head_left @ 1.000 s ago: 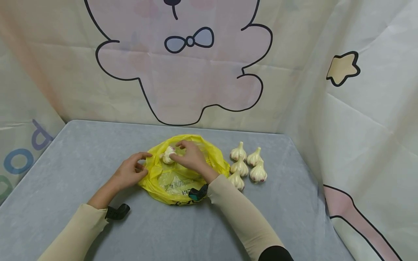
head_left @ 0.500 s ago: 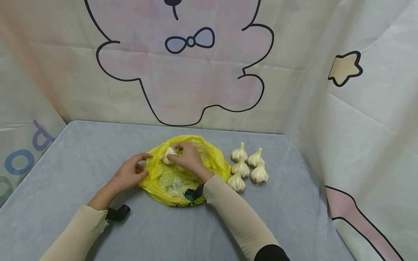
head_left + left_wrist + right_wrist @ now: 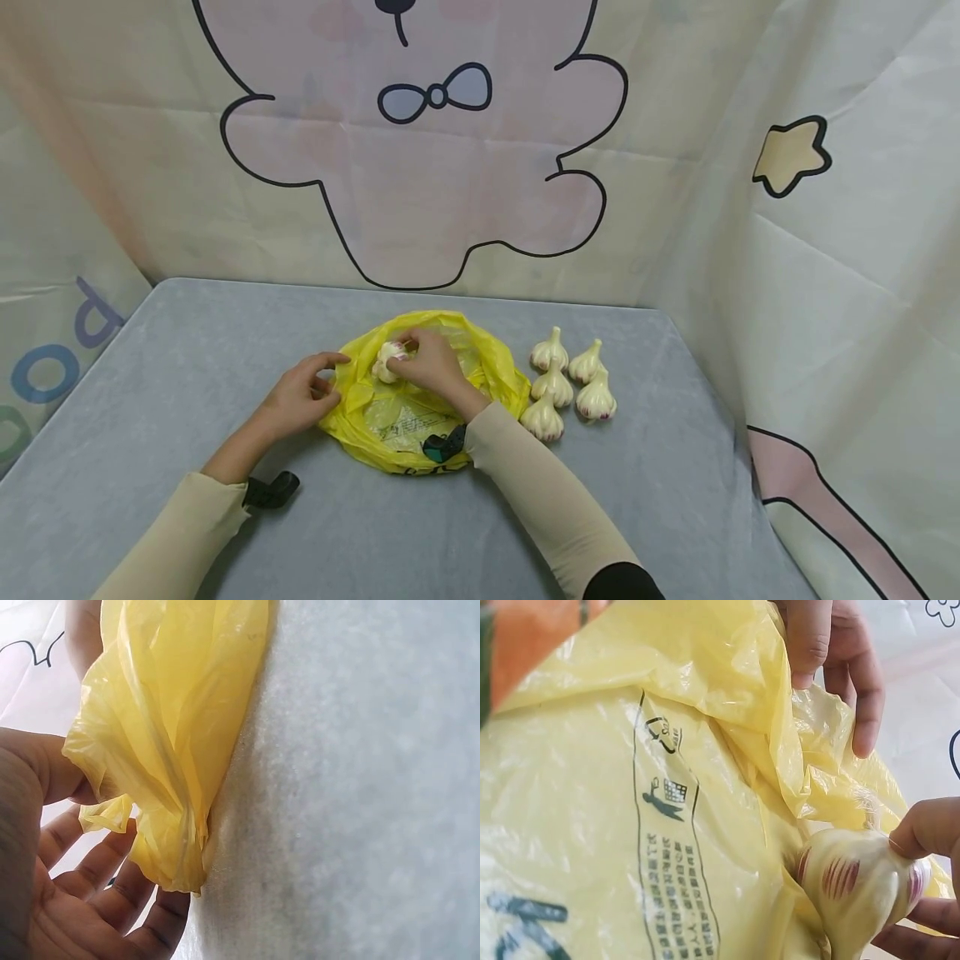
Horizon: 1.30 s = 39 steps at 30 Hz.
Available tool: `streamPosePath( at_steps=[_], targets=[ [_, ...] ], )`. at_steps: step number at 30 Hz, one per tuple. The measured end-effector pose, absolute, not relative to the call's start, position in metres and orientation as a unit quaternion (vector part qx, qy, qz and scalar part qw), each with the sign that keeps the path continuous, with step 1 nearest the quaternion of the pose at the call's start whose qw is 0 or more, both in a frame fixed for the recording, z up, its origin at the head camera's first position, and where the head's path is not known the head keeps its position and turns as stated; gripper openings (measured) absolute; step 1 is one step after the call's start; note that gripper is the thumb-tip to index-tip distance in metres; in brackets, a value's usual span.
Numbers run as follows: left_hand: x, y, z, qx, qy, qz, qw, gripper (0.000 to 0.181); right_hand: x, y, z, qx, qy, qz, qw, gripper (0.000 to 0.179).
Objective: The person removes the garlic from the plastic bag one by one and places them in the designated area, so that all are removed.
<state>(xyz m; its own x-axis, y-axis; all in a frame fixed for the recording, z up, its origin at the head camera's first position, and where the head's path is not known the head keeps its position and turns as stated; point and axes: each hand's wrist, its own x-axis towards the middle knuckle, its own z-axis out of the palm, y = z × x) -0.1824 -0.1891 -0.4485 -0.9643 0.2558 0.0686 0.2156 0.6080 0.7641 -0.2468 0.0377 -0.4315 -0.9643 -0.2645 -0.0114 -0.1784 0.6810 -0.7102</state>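
Observation:
A yellow plastic bag (image 3: 491,362) lies with its mouth spread wide on the table. My left hand (image 3: 298,398) holds its left rim; in the left wrist view the fold of yellow plastic (image 3: 172,735) passes between thumb and curled fingers. Inside the bag, near its far left side, is a garlic bulb (image 3: 387,363). My right hand (image 3: 435,362) pinches this bulb; in the right wrist view the thumb lies on the white, purple-streaked garlic (image 3: 855,881), with fingers partly hidden behind it. Whether the bulb touches the bag's bottom, I cannot tell.
Several other garlic bulbs (image 3: 552,385) stand close together on the grey table (image 3: 660,500), just right of the bag. One sits beside the bag's right rim. A printed curtain (image 3: 450,183) hangs behind the table.
My right hand's fingers have come in from just right of the garlic bulb and taken hold of it. The bulb has turned slightly. My left hand stays at the bag's rim.

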Motion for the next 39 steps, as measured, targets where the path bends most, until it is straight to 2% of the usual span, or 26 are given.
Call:
streamPosePath(
  at_steps=[8,17,30,39],
  targets=[
    [-0.183,-0.19,-0.45,0.138,0.895,0.425,0.017,0.048,-0.241,0.041,-0.428,-0.13,0.904,-0.403,0.049,0.025],
    [-0.181,-0.189,-0.448,0.133,0.896,0.423,0.019,0.048,-0.23,0.05,-0.422,-0.146,0.896,-0.419,0.031,0.033],
    [-0.182,-0.191,-0.447,0.136,0.896,0.421,0.024,0.048,-0.216,0.072,-0.406,-0.234,0.863,-0.448,-0.009,0.032],
    [-0.182,-0.191,-0.446,0.136,0.897,0.42,0.031,0.049,-0.203,0.093,-0.395,-0.231,0.855,-0.465,0.007,0.036]
  ],
)
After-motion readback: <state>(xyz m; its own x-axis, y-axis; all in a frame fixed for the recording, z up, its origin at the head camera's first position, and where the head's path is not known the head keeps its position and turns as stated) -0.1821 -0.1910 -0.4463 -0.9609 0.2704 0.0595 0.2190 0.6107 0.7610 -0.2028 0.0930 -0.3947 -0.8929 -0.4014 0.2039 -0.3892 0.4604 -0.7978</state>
